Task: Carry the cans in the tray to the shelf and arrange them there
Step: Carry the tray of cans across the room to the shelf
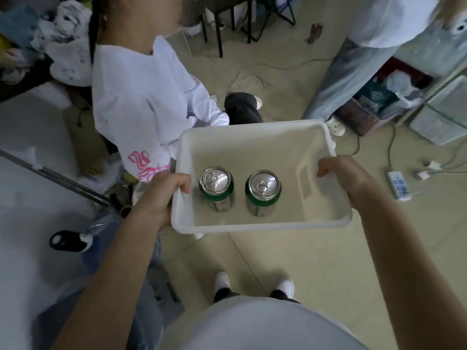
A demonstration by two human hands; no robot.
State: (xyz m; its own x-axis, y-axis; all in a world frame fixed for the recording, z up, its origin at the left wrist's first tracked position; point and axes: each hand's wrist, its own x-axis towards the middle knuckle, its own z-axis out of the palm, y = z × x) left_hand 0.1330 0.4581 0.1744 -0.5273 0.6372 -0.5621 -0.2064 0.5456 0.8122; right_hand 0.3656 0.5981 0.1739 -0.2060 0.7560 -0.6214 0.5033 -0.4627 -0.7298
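I hold a white plastic tray (255, 130) in front of me above the floor. My left hand (166, 192) grips its left rim, fingers curled over the edge. My right hand (340, 176) grips the right rim the same way. Two green cans with silver tops stand upright inside, side by side: the left can (216, 188) near my left hand and the right can (263, 192) near the tray's middle. The far half of the tray is bare. No shelf for the cans is recognisable in the view.
A person in a white top (144, 97) stands close ahead on the left. Another person (353, 72) stands at the right. A power strip (399, 185) and cables lie on the floor at right. White baskets (444, 114) and a box sit far right. Clutter fills the left.
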